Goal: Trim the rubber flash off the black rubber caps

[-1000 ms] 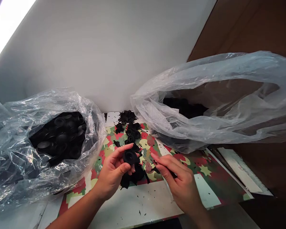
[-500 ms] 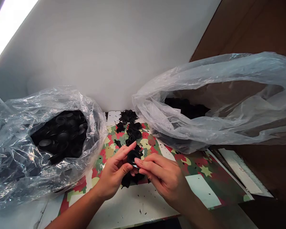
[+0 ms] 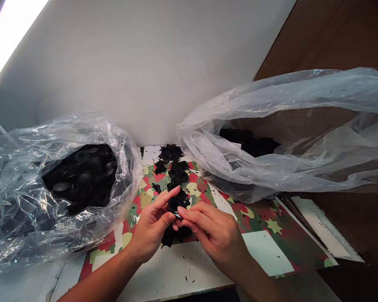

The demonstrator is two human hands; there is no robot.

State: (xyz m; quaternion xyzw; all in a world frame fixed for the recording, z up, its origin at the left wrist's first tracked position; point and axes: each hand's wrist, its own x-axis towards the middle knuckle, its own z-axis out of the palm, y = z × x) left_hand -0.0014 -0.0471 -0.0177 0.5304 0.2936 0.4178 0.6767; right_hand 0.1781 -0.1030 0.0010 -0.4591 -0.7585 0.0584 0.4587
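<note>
A round black rubber part (image 3: 174,204) with a ringed opening sits between the thumb and fingers of my left hand (image 3: 150,228), which is closed around it. My right hand (image 3: 219,230) is in a pinch at the part's near right edge. A small, thin, shiny blade-like piece (image 3: 178,215) shows at its fingertips, mostly covered by the fingers. Just beyond my hands, more black rubber parts (image 3: 175,173) lie in a line on the patterned board. Ragged black scraps (image 3: 168,240) lie beneath my hands.
At left, a clear plastic bag (image 3: 126,147) holds many ribbed black parts (image 3: 85,178). A larger open plastic bag (image 3: 201,126) at right has black pieces (image 3: 255,142) inside. Black scraps (image 3: 170,152) pile near the wall. Brown cardboard (image 3: 334,37) stands at right.
Both hands keep nearly the same hold and place. The black part is tilted slightly differently, and the whole view has shifted a little.
</note>
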